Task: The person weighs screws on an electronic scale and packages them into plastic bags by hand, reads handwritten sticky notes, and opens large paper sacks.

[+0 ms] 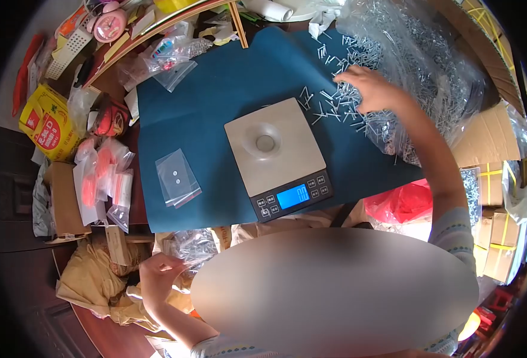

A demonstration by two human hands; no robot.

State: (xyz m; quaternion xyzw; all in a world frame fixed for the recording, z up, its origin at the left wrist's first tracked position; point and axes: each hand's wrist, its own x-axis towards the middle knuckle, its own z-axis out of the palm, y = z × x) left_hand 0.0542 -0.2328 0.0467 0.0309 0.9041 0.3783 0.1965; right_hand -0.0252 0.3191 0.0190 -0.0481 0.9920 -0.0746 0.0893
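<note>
My right hand (368,89) reaches over a loose pile of small silver screws (344,98) at the table's right side. Its thumb and fingers are apart, touching the pile. Behind it, a large clear plastic bag (418,65) bulges with the same screws. Low on the left, my left hand (159,277) has its fingers pinched together on what looks like the edge of a clear plastic bag (186,265). A kitchen scale (278,158) with a silver plate and lit blue display stands mid-table. Left of it lie small clear zip bags (177,179).
A dark blue cloth (204,113) covers the table. Bagged pink items (105,173), a yellow bag (48,122) and a pink alarm clock (109,25) crowd the left. Cardboard boxes (496,227) stack at right, near a red plastic bag (400,201). A grey blur hides the lower middle.
</note>
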